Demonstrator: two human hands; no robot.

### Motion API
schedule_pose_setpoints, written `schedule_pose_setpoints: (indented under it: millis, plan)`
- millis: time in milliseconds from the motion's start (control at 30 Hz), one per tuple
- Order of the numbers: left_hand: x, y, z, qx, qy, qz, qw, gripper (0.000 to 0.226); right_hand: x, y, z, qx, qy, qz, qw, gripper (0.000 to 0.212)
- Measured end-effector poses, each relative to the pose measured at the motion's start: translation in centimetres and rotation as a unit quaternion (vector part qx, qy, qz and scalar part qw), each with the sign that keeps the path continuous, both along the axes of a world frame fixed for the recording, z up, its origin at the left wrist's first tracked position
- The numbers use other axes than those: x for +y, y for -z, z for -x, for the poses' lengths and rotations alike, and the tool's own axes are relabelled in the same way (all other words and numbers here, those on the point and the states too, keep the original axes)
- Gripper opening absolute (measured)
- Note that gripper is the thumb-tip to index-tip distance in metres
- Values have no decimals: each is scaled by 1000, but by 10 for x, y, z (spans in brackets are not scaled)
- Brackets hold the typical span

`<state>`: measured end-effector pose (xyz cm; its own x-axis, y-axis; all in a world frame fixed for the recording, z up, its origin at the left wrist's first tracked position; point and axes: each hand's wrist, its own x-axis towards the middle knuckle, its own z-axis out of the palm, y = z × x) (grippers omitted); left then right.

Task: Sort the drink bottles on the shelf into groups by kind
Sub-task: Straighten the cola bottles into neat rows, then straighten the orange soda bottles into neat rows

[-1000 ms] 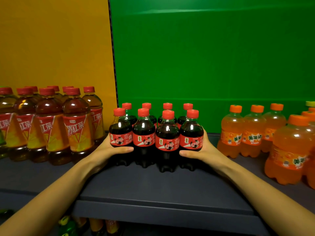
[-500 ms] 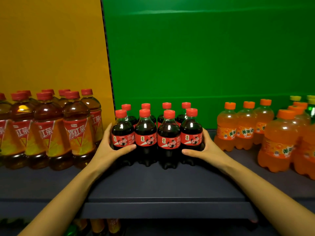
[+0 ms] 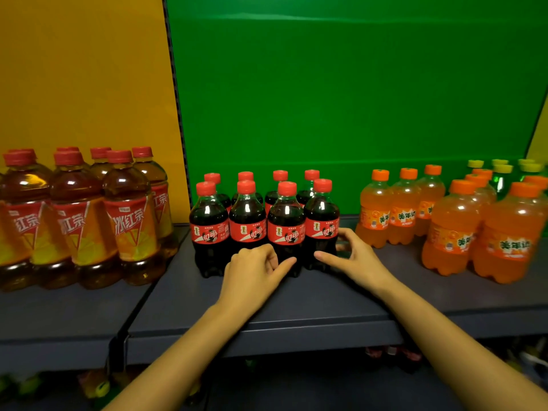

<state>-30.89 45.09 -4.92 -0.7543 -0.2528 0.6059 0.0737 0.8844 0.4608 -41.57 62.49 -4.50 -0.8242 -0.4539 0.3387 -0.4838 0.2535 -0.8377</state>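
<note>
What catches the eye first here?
A tight block of red-capped cola bottles at the centre of the shelf, against a bright green back panel, with the left hand and right hand at its front row. Amber tea bottles crowd the left, orange soda bottles the right.

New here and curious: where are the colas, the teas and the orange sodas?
colas point(image 3: 286, 232): head view, a front label.
teas point(image 3: 127, 223): head view, a front label.
orange sodas point(image 3: 510, 246): head view, a front label.

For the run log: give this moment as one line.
left hand: curled, against front dark red-capped plastic cola bottles, grip unclear | right hand: grips rightmost front cola bottle
</note>
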Motion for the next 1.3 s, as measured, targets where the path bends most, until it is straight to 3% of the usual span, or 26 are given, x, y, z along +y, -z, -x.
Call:
schedule_pose_setpoints:
  millis: [433,533,600,767,867,1100,1167,1300]
  plan:
    - [4,3,5,13,-12,13,1000,33,3,-2,-2,-10,-4,12,1000,61]
    - [15,2,5,61,3,23,998,31,9,-5,-1,-37,-40,29,998,65]
    - [34,-5,8,111,30,22,993,28,18,-14,3,-8,-46,23,999,65]
    - [100,-34,36,161,127,-6,979,10,62,-84,29,117,-46,31,992,41]
    - [128,-44,70,132,144,-24,980,18,98,-133,49,129,-72,25,989,28]
    - [144,-36,165,36,24,-132,990,95,135,-180,113,153,-27,-196,968,42]
    - [142,-31,183,11,24,-178,984,96,131,-182,128,148,-33,-274,950,51]
    - [142,-19,194,32,63,-238,969,65,116,-177,145,121,-51,-415,901,63]
